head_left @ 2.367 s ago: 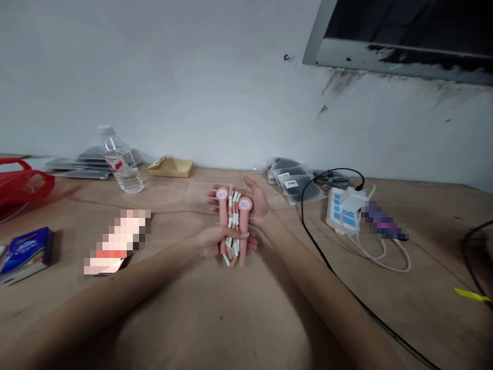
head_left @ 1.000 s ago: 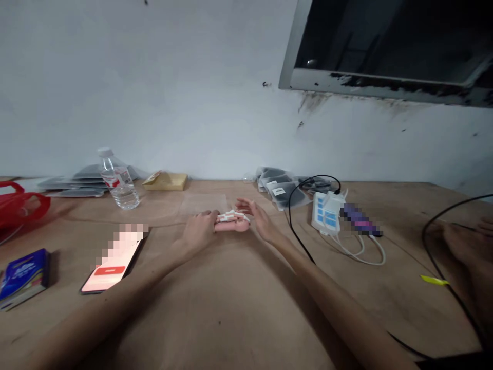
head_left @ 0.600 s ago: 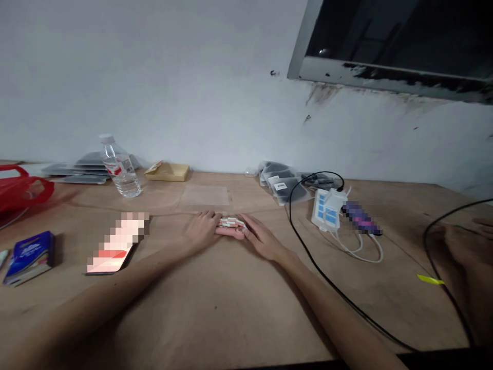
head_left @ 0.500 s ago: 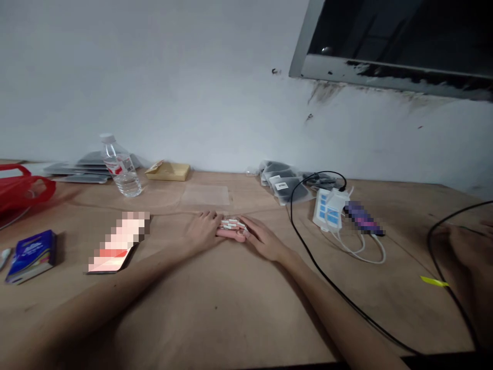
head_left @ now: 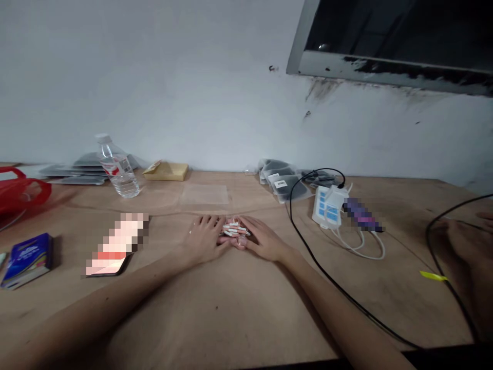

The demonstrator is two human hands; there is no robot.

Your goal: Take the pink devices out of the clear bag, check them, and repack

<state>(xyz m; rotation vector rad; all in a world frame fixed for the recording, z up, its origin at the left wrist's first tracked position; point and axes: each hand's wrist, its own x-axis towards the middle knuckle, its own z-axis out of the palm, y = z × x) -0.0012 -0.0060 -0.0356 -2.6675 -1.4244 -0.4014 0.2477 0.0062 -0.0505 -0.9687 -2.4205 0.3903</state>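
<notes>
A coiled bundle of cord strung with small white and pinkish tube-shaped beads, with smooth pink handles [head_left: 236,229], lay on the brown wood-toned tabletop [head_left: 215,329], in the middle of the view, between the person's two bare hands. The left hand [head_left: 207,239] lay palm down over the bundle's left part, its fingers a little apart on the far side and its thumb along the near side. The right hand [head_left: 265,239] curved round the other end, thumb and fingers set on either side of it. Together they held the bundle from both ends; how firmly could not be told, as the palms hid the contact.

Just beyond the left hand, a flat translucent plastic sheet [head_left: 206,194] lay on the surface. Behind it and to the left stood a shallow yellow cardboard box [head_left: 167,172], with a clear plastic water bottle [head_left: 120,172] near it. Farther right were dark grey pouches in clear wrapping [head_left: 283,187] and a white power strip with blue panels [head_left: 326,208]. At the right edge, another person's arm [head_left: 466,252] showed dimly.
</notes>
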